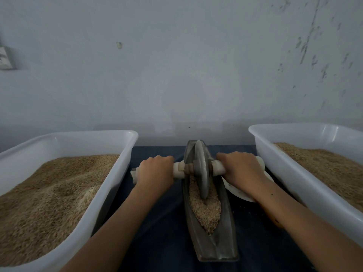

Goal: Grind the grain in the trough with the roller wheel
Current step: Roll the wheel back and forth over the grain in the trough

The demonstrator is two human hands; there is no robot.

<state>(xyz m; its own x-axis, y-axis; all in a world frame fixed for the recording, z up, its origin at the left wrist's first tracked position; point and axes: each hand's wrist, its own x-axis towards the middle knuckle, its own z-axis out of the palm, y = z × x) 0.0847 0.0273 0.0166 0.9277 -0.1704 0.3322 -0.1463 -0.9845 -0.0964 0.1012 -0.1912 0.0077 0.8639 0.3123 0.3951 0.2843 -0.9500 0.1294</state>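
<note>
A long dark boat-shaped trough (225, 246) lies lengthwise on the dark cloth in front of me, with pale grain (206, 211) heaped in its groove. A grey roller wheel (201, 169) stands upright in the far half of the trough, its rim down in the grain. A pale axle handle (178, 170) runs through the wheel to both sides. My left hand (155, 169) grips the left end of the handle. My right hand (239, 168) grips the right end.
A white plastic tub (125, 146) full of grain stands at the left, a second white tub (275, 160) with grain at the right. A white dish (237, 191) lies partly under my right wrist. A pale wall rises close behind.
</note>
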